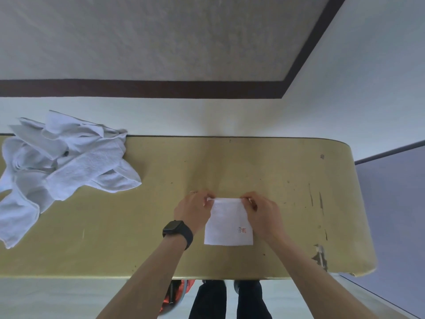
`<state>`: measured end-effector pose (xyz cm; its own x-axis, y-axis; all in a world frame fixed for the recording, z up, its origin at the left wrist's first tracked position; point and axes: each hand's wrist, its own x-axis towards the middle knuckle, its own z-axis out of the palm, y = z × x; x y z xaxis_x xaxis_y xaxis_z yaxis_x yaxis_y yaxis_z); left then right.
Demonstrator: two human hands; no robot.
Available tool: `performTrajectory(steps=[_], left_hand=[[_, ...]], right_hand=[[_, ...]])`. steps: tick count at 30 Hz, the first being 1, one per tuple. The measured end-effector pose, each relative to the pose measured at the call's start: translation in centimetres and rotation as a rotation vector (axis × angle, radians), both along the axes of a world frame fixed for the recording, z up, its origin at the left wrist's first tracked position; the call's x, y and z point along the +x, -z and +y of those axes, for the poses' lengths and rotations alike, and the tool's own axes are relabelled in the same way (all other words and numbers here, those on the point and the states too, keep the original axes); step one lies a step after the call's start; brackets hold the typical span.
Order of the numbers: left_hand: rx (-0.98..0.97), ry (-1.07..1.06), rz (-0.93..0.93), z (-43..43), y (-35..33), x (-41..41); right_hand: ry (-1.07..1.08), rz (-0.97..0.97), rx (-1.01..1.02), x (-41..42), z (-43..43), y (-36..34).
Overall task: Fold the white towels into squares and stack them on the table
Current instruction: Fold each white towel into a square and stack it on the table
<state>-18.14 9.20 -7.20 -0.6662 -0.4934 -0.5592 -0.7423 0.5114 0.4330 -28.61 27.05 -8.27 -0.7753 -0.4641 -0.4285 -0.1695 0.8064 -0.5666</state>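
In the head view, the folded towel (227, 224) lay on the table (149, 226), a little to the right of the middle and near the front edge. It had the shape of a small near-square, with a small orange mark (242, 230) toward its five o'clock corner. The left hand (193, 208), with a dark watch (178, 231) on its wrist, pinched the towel's corner at eleven o'clock. The right hand (262, 215) pinched the corner at one o'clock. The far edge was thus held between thumbs and fingers on both sides. Whether this edge was lifted from the table could not be told.

The pile of unfolded towels (62, 171) lay well apart, at about nine o'clock from the hands, at the left end of the table. No stack was visible.

The step in hand was probably the squaring of the last fold. To do it well, both corners should be drawn with equal tension. The top layer should meet the layers under it exactly. The cloth looked thick and soft, so its layers could slide. It would be wise to press from twelve o'clock toward six o'clock and to let go with both hands together.
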Motion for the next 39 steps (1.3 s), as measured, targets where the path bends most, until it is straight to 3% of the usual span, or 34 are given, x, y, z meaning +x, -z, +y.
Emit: performTrajectory(steps=[6, 10, 15, 22, 25, 29, 33, 39], left_hand=[[-0.049, -0.056, 0.007, 0.3, 0.2, -0.4], [-0.218, 0.098, 0.053, 1.0, 0.3, -0.5], [-0.241, 0.21, -0.025, 1.8, -0.2, 0.2], [-0.081, 0.061, -0.168, 5.2, -1.9, 3.5], [-0.029, 0.062, -0.239, 6.3, -2.5, 4.4], [0.091, -0.016, -0.263, 6.2, -2.6, 4.1], [0.047, -0.148, -0.206, 5.9, -1.9, 1.8], [-0.088, -0.165, -0.233, 6.6, -0.6, -0.4]], right_hand=[[-0.04, 0.017, 0.027, -0.6, -0.4, 0.1], [-0.007, 0.064, 0.013, -0.1, -0.4, 0.0], [0.023, 0.134, -0.01, -0.2, -1.2, -0.7], [-0.374, 0.191, 0.152, 0.3, -4.5, -0.2], [-0.44, 0.192, 0.11, 1.7, -4.1, -0.8], [0.014, 0.013, -0.1, 3.1, -0.4, -2.6], [0.461, -0.054, -0.128, 4.2, 4.5, -3.1], [0.523, -0.191, -0.004, 3.9, 4.9, -1.0]])
